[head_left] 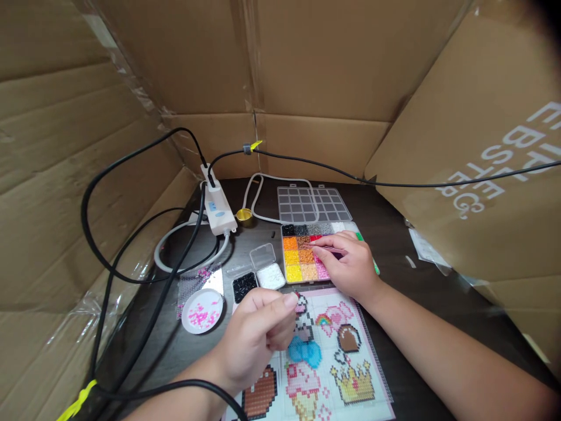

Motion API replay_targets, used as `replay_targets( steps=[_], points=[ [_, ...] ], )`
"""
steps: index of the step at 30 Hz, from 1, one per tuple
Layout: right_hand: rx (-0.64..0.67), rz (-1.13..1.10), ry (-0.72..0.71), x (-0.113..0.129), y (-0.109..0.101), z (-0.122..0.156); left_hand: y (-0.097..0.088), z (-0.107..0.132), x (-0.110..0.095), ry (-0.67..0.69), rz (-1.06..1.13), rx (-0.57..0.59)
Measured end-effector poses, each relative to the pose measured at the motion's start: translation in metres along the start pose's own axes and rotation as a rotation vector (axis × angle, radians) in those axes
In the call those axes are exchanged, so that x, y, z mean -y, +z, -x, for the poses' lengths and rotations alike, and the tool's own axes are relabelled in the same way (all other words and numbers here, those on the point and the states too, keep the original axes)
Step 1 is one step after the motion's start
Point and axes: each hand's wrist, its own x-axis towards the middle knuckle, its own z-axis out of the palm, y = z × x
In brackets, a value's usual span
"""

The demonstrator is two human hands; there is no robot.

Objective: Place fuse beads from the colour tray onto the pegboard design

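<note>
My right hand point(350, 263) pinches a pair of pinkish tweezers point(328, 248) over the sorted bead box point(291, 278). Their tips point down into the brown beads point(303, 242), beside the orange ones. Whether a bead sits between the tips is too small to tell. Closed in a fist with the thumb on top, my left hand point(258, 333) hovers above the pattern sheet point(324, 345); anything inside its fingers is hidden. That sheet shows pixel pictures, among them a crown point(354, 385), an ice cream and a blue bow, partly covered by the left hand.
Left of the box stand small tubs of black beads point(244, 287) and white beads point(270, 275). A round white dish point(202, 332) holds pink beads. Behind are a gold cup point(244, 217) and a power strip point(219, 210). Black cables point(103, 257) loop at left; cardboard walls point(315, 140) enclose the table.
</note>
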Motion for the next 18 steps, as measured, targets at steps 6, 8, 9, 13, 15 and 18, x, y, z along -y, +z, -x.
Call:
replay_targets(
  steps=[6, 8, 9, 13, 15, 18],
  points=[
    [-0.017, 0.005, 0.070, 0.001, -0.001, 0.001, 0.002, 0.000, 0.000, 0.007, -0.005, 0.012],
    [-0.030, 0.010, 0.087, 0.005, -0.001, 0.000, 0.003, 0.000, 0.000, 0.005, -0.004, 0.004],
    [-0.038, 0.013, 0.093, 0.007, 0.000, 0.000, 0.003, 0.000, 0.000, 0.004, -0.004, 0.000],
    [-0.053, 0.038, 0.118, 0.016, 0.002, 0.002, 0.003, 0.000, 0.000, -0.005, -0.008, -0.005],
    [-0.050, 0.051, 0.135, 0.018, 0.004, 0.003, 0.003, 0.000, 0.001, -0.009, -0.009, -0.004],
    [-0.054, 0.048, 0.176, 0.017, 0.007, 0.006, 0.003, 0.000, 0.002, -0.013, -0.012, -0.019]
  ],
)
